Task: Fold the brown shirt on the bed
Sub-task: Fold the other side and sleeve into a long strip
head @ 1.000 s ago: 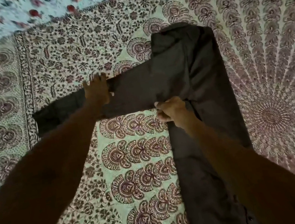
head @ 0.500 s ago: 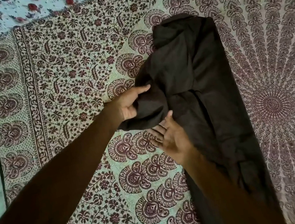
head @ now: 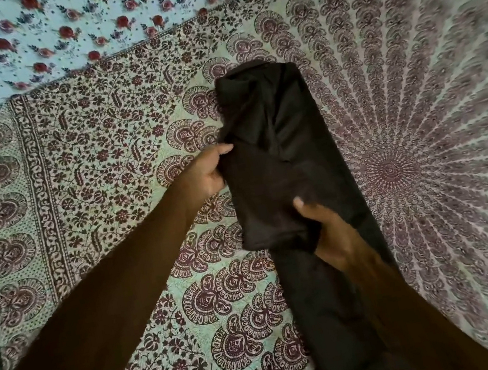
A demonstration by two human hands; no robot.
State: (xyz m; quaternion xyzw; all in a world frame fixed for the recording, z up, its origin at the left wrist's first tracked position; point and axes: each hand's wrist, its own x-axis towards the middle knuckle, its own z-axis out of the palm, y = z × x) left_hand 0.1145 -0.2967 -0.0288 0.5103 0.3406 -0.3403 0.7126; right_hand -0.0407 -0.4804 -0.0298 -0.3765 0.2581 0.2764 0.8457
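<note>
partly hidden, right hand and left hand pinch brown shirt.

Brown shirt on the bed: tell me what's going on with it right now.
A person is folding the brown shirt on a bed covered with a patterned bedspread. The shirt lies as a long narrow strip running away from the camera. The left hand grips a folded flap at the shirt's left edge, and the right hand holds that flap's lower edge against the strip. The flap is not yet laid flat, so the fold is unfinished.
</note>
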